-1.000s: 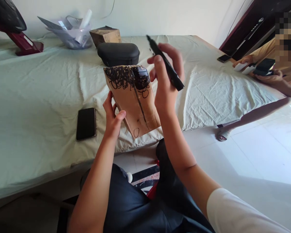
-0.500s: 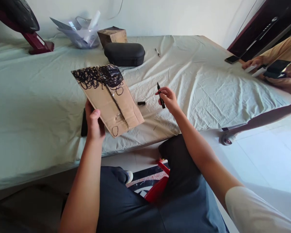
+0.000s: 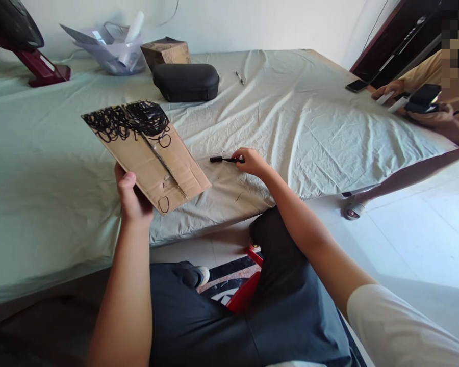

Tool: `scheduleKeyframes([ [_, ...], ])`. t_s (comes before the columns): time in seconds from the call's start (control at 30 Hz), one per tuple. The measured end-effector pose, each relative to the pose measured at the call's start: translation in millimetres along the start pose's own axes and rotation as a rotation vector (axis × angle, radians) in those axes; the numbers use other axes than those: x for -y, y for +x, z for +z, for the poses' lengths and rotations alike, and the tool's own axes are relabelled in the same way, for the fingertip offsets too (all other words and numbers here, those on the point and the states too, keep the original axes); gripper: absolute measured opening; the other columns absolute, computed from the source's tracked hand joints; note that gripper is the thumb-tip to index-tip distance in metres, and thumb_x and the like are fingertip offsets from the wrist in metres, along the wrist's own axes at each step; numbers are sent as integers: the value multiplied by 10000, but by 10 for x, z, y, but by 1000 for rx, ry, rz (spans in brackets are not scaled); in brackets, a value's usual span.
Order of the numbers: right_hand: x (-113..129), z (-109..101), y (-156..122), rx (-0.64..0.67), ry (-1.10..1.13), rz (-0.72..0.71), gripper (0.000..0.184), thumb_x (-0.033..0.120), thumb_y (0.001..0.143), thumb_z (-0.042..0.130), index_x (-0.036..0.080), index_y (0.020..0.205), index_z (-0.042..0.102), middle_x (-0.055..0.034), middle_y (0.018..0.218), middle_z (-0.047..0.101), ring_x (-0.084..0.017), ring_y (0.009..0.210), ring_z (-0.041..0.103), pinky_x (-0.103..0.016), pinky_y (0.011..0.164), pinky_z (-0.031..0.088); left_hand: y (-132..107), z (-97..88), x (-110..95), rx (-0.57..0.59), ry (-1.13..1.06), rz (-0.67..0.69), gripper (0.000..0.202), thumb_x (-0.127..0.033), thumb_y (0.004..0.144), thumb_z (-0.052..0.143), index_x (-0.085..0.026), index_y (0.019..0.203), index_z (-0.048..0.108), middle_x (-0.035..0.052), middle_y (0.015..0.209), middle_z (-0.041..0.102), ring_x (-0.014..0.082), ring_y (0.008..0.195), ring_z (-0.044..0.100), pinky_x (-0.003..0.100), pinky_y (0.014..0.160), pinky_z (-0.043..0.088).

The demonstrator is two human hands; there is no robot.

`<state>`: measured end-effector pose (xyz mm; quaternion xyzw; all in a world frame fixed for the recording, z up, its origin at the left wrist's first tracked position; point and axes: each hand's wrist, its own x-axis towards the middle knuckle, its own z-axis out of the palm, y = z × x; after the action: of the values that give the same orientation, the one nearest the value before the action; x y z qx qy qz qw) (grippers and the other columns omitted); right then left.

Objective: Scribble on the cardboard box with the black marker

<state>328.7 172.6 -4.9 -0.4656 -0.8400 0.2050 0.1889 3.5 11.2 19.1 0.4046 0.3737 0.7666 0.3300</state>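
Observation:
My left hand (image 3: 132, 196) grips the lower edge of a brown cardboard piece (image 3: 145, 153), held tilted above the bed. Black scribbles cover the cardboard's top edge, and a small loop is drawn near its bottom corner. My right hand (image 3: 250, 161) rests low on the pale green sheet (image 3: 309, 132), fingers closed round a black marker (image 3: 229, 160). The marker lies level, its tip pushed into the black cap (image 3: 214, 159) on the sheet.
A black case (image 3: 186, 81), a small cardboard box (image 3: 166, 52) and crumpled plastic (image 3: 110, 46) lie at the bed's far side. A dark red stand (image 3: 42, 71) is far left. A small pen (image 3: 239, 77) lies beyond. Another person's hands (image 3: 424, 109) hold devices at right.
My right hand came down from in front of the cardboard to the sheet and brought the marker level against its cap. My left hand swung the cardboard leftward.

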Motion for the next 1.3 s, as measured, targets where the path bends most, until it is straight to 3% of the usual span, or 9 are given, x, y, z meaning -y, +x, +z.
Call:
scheduleKeyframes([
  [0.3, 171, 188, 76, -63, -112, 40, 393, 108, 957, 632, 212, 1231, 893, -151, 1253, 814, -414, 1291, 594, -580, 1108, 423, -67, -38, -34, -23, -66, -34, 531, -591, 720, 867, -317, 1166, 781, 37, 1315, 785, 290, 1279, 682, 432, 1101, 598],
  [0.47, 381, 400, 89, -108, -156, 10, 465, 322, 1069, 689, 218, 1514, 772, -202, 1459, 701, -451, 1373, 527, -615, 1135, 406, -68, -72, -22, -3, -32, -26, 555, -613, 759, 828, -306, 1216, 759, 56, 1346, 765, 318, 1321, 656, 491, 1149, 588],
  [0.63, 508, 529, 139, -60, -241, -22, 356, 287, 1145, 579, 182, 1404, 799, -230, 1502, 651, -437, 1368, 508, -598, 1130, 449, -54, -40, -22, 13, -29, -24, 555, -632, 790, 801, -308, 1236, 735, 61, 1347, 752, 341, 1348, 644, 535, 1215, 549],
  [0.87, 553, 450, 184, -128, -194, -11, 348, 212, 1172, 517, 115, 1414, 748, -240, 1463, 673, -388, 1366, 541, -508, 1169, 472, -60, -49, -13, 35, -26, -28, 550, -624, 815, 781, -319, 1270, 729, 66, 1396, 734, 330, 1373, 636, 503, 1200, 544],
  [0.97, 552, 389, 158, -158, -182, 11, 346, 220, 1180, 502, 129, 1432, 722, -221, 1457, 718, -389, 1350, 587, -497, 1143, 481, -54, -55, -8, 16, -47, -31, 563, -609, 778, 815, -306, 1247, 744, 71, 1378, 751, 325, 1352, 653, 482, 1162, 570],
  [1.13, 517, 336, 95, -123, -103, 20, 347, 281, 1181, 516, 204, 1478, 678, -162, 1367, 810, -340, 1194, 725, -419, 987, 528, -50, 2, -53, 14, -59, -24, 538, -586, 770, 825, -298, 1221, 764, 73, 1371, 775, 322, 1338, 676, 499, 1220, 557],
  [1.3, 451, 376, 128, -191, -124, -12, 296, 241, 1121, 544, 191, 1356, 717, -187, 1335, 780, -354, 1243, 680, -448, 1075, 510, -51, 32, -71, 29, -57, -19, 534, -589, 780, 821, -294, 1220, 758, 79, 1343, 779, 332, 1353, 680, 509, 1223, 558],
])
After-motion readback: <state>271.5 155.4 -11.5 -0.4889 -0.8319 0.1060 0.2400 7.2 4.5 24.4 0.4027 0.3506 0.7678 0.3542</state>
